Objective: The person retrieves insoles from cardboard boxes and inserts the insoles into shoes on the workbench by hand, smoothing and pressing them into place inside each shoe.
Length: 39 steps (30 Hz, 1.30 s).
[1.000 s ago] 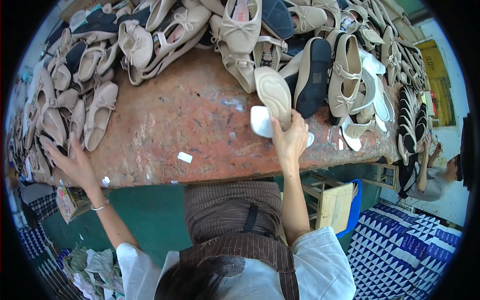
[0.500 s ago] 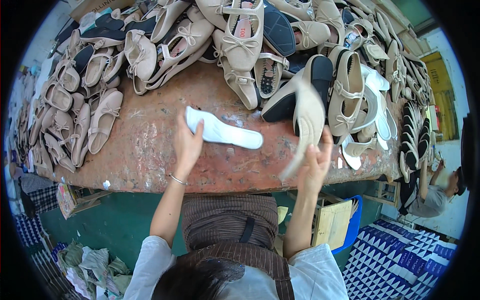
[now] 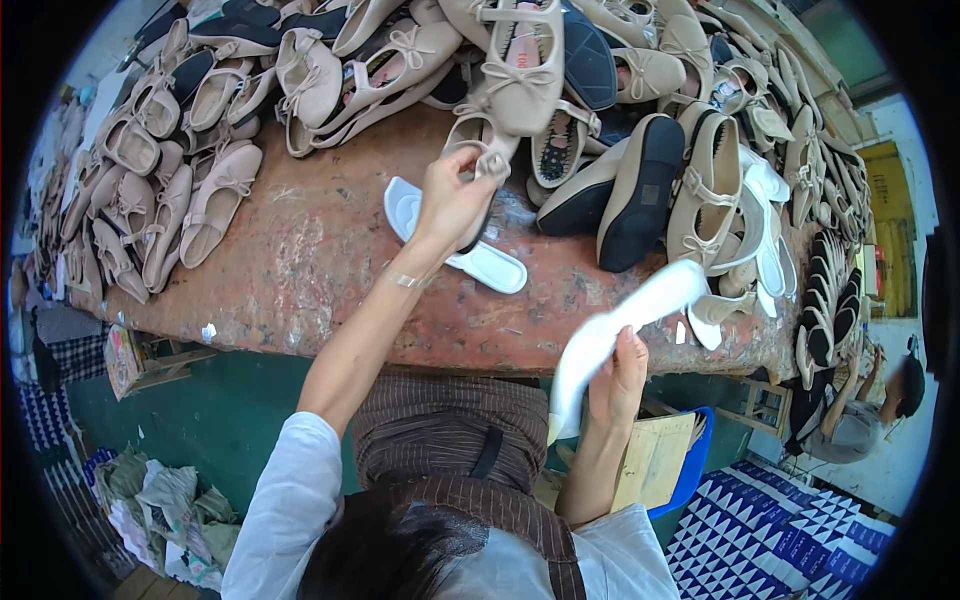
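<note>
Beige shoes crowd the far side of the surface. The left fingers, curled closed, grip a strapped shoe above a white insole, hiding its middle. The right fingers pinch a second insole, thumb against its face, near the surface's front edge.

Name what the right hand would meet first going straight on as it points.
Past the white insole it holds, the right hand would probably meet the shoe showing its black sole, though depth is unclear.

White short-sleeved top, brown apron with pale pinstripes and a dark strap, a thin bracelet
</note>
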{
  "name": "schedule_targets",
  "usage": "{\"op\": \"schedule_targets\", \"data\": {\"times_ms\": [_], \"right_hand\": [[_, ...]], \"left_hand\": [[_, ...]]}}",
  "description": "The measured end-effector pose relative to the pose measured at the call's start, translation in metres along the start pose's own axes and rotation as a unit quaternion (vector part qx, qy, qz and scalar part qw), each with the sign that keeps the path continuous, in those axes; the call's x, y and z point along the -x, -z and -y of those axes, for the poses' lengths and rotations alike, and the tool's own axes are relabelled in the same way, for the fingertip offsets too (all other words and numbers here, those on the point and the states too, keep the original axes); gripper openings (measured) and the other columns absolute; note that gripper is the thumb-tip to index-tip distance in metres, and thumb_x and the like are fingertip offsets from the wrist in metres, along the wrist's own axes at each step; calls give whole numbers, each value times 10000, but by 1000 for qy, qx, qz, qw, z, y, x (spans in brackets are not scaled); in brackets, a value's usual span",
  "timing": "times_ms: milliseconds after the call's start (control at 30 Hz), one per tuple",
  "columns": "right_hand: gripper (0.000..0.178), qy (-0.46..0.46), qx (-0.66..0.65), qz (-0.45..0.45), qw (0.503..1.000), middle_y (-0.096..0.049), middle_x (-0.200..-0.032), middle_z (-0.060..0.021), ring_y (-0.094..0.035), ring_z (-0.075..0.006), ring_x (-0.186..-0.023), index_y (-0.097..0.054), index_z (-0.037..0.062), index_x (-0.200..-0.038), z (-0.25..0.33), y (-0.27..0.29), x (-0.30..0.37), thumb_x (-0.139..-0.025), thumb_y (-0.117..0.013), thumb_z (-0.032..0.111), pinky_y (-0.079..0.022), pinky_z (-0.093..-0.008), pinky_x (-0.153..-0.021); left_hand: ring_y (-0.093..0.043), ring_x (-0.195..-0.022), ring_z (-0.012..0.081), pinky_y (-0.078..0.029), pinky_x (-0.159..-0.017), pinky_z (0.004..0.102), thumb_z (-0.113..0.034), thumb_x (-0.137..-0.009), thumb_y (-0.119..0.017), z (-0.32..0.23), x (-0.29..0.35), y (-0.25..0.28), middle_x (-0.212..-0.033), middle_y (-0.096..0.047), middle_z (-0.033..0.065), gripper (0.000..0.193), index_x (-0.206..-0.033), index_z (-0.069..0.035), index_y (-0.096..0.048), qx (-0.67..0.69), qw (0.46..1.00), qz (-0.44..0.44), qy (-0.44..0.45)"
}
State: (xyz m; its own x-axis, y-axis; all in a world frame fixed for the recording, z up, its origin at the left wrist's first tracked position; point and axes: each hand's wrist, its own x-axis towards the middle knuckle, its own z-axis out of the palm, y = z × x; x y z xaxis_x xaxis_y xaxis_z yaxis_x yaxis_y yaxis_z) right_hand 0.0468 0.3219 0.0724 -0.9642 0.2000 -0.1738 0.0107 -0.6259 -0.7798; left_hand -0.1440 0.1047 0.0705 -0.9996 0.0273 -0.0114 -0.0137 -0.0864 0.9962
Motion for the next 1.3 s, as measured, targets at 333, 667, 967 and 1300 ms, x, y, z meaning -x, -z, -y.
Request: {"op": "schedule_targets", "data": {"times_ms": [333, 667, 967, 1300], "right_hand": [[547, -15, 61, 171, 983, -544, -1313, -294, -662, -291, -1037, -400, -102, -1395, -8, -32, -1, -1050, -398, 323, -562, -381, -857], [320, 236, 651, 344, 634, -630, -1135, -112, -554, -302, -1041, -716, 18, -1059, -65, -85, 0, -740, -681, 22, -421, -433, -915], [202, 209, 527, 416, 711, -663, -1027, -117, -612, -284, -978, -702, -23, -912, -142, -120, -9, -715, -656, -28, -445, -401, -913], [239, 143, 535, 419, 720, -690, -1081, -154, -631, -330, -1030, -735, -12, -949, -171, -135, -11, -733, -652, -73, -512, -418, -900]], "left_hand": [[-580, -723, 266, -464, -649, 354, 17, -708, -611, -35, 170, 130, -837, -576, 90, 251, -938, -22, -704, -431, 875, 220, 3], [-512, -629, 164, -460, -598, 313, -233, -844, -763, 21, 216, 146, -882, -526, 92, 601, -1358, -12, -541, -469, 850, -229, 70], [-608, -887, 138, -581, -678, 263, -76, -687, -865, 32, 220, 168, -1064, -586, 92, 790, -1382, 3, -497, -257, 949, -152, 99], [-636, -793, 97, -568, -644, 234, -96, -680, -886, 35, 212, 173, -980, -668, 64, 660, -1246, 28, -571, -226, 955, -166, 93]]}}
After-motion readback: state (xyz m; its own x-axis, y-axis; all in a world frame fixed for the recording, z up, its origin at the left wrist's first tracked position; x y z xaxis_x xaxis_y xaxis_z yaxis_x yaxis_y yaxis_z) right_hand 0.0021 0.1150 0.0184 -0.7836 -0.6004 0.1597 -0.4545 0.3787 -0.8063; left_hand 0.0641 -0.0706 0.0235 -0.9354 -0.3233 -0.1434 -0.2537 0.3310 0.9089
